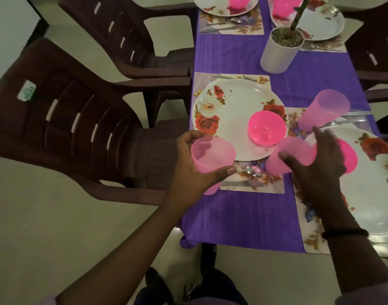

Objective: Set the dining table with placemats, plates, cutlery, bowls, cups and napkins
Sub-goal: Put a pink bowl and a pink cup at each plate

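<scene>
My left hand (192,170) grips a pale pink cup (211,158) upright over the table's left edge. My right hand (318,164) holds a second pink cup (287,155) tilted on its side, thumb against it. A third pink cup (324,112) sticks up beyond my right fingers; whether they hold it I cannot tell. A floral plate (228,115) with a bright pink bowl (266,127) lies on a placemat (274,186), with a spoon (251,170) and a knife (243,183) beside it. Another plate (369,194) with a pink bowl (351,157) sits at right.
Purple cloth (237,214) covers the table. A white pot with a plant (279,51) stands mid-table. Two more set places with plates (213,7) and bowls lie at the far end. Dark brown plastic chairs (74,119) stand close along the left; another chair (378,56) on the right.
</scene>
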